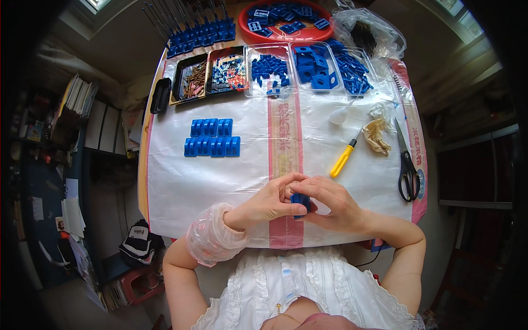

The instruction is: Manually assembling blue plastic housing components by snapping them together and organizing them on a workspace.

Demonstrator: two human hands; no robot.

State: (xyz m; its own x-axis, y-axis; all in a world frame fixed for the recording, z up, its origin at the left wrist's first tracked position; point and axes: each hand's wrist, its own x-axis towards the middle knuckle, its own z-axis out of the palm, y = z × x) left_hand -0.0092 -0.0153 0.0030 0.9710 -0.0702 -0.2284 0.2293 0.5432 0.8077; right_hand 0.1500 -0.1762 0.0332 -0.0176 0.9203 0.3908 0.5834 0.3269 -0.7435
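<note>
Near the table's front edge, a small blue plastic block [300, 201] is held between both hands. My left hand [273, 200] pinches it from the left, with the thumb along its front. From the right, my right hand [333, 201] closes thumb and fingers round the same block. Fingers cover much of it, so its full shape is hidden. Two rows of blue plastic parts with curved ridges [212, 146] lie on the white sheet, ahead and to the left.
A yellow-handled screwdriver [342, 160] and black scissors [408, 175] lie to the right, near crumpled paper [377, 136]. Along the back stand a tray of screws [175, 100], tubs of blue parts [246, 91], a red basin [242, 34] and upright rods in blue bases [202, 37].
</note>
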